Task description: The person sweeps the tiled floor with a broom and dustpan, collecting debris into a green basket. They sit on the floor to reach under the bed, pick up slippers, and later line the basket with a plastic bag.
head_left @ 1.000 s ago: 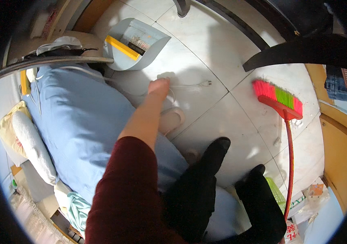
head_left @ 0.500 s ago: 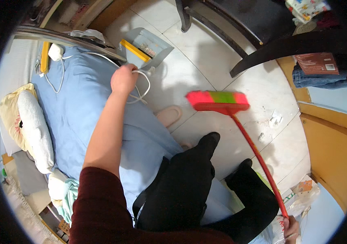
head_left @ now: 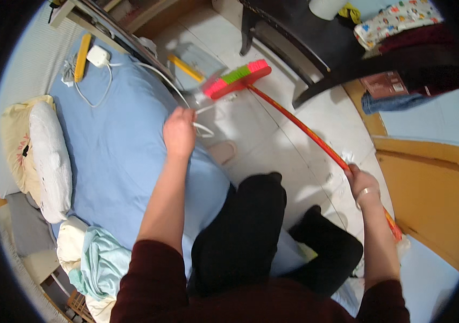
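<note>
My right hand (head_left: 359, 182) is wrapped round the red and orange handle of a broom (head_left: 299, 126). The broom's head, with pink and green bristles, hovers or rests by the near right edge of a grey dustpan (head_left: 208, 64) with a yellow bar across it; whether it touches the floor I cannot tell. At the bed's edge, my left hand (head_left: 180, 132) is closed on a white cable (head_left: 202, 129), a loop of which hangs beside the fingers. From there the cable runs back over the blue bedding to a white square adapter (head_left: 98, 56).
Blue bedding (head_left: 116, 145) spreads on the left, with a white towel-like roll (head_left: 50, 161) and a yellow cushion (head_left: 18, 145). A dark chair (head_left: 342, 70) stands at the far right. One pale slipper (head_left: 223, 153) lies by the bed. Bits of litter (head_left: 348, 157) dot the white tiles.
The broom head has swung left and away from me to the dustpan. My right hand has come forward and up with the handle. The left hand has shifted slightly right and nearer, still holding the cable.
</note>
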### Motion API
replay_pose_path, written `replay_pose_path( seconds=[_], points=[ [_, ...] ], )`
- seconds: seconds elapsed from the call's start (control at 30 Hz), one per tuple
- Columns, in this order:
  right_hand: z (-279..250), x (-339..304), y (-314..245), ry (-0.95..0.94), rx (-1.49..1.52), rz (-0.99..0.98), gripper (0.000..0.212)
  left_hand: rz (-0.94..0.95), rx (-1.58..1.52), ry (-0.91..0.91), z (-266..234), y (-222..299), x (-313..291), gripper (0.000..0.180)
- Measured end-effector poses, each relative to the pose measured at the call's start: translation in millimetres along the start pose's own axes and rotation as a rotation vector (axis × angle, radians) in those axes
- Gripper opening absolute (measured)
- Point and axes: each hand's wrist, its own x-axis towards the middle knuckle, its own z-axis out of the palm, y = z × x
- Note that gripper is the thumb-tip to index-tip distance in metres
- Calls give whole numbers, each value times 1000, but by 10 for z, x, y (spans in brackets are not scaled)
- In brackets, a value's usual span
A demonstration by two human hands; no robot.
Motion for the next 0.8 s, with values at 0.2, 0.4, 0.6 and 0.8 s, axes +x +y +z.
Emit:
replay_pose_path(
  seconds=[0.2,0.4,0.6,0.8],
  points=[
    [318,-409,345,-172,74,-35,37,9,30,-98,19,10,68,8],
    [786,-1602,1427,-230,64,171,33,-19,34,-137,75,-24,71,10],
    [661,-2367,2164,-207,4,480,26,-67,98,-296,261,13,248,13],
    [744,-2685,2364,-112,59,541,24,49,348,-627,670,-34,409,17]
  ],
)
